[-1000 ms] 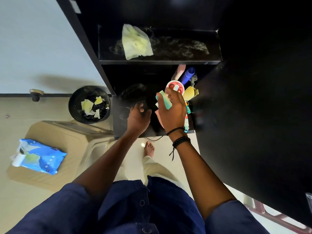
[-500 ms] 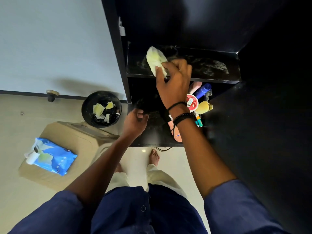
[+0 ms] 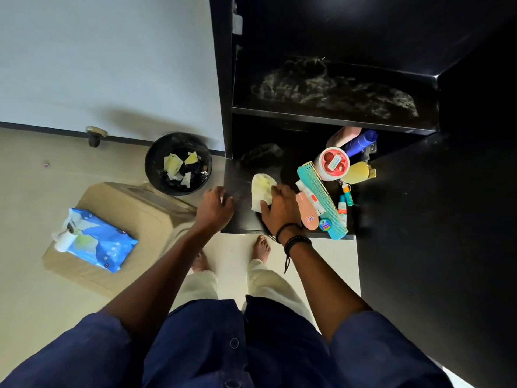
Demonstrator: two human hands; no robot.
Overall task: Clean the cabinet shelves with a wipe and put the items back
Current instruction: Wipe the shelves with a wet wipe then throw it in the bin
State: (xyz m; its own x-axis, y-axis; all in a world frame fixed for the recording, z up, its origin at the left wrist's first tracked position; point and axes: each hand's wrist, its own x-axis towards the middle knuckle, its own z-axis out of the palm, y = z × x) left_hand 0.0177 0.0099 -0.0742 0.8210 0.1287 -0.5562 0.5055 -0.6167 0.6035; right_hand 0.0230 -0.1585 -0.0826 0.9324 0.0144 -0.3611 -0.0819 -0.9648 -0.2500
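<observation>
1. Right hand (image 3: 279,205) lies on the lower shelf (image 3: 240,177) of the black cabinet (image 3: 222,79), with its fingers and thumb curled round a pale yellow wipe (image 3: 260,186) that is spread flat on the shelf board.
2. Left hand (image 3: 215,208) sits at the front left corner of that shelf with its fingers curled. I cannot tell whether it grips the edge or only rests there.
3. Black bracelets (image 3: 295,238) circle the right wrist.
4. Just right of the wipe hand, a teal comb (image 3: 321,197) lies slanted across the shelf. A pink tube (image 3: 306,212) is beside it, and a small round blue tin (image 3: 324,224) sits near the front edge.
5. Further back on the right stand a round jar with a red lid (image 3: 333,163), a yellow bottle (image 3: 358,172), a blue bottle (image 3: 361,140) and a pink bottle (image 3: 342,134), crowded together.
6. Two small tubes (image 3: 345,198) lie just right of the comb.
7. Above, the upper shelf (image 3: 335,120) holds no items in view, and whitish streaks (image 3: 335,91) run across its dark board.
8. On the floor left of the cabinet stands a black waste bin (image 3: 152,163) with crumpled wipes inside.
9. Near it is a beige plastic stool (image 3: 134,208) carrying a blue wipe pack (image 3: 98,242).
10. Bare feet (image 3: 261,246) stand below the shelf edge.
</observation>
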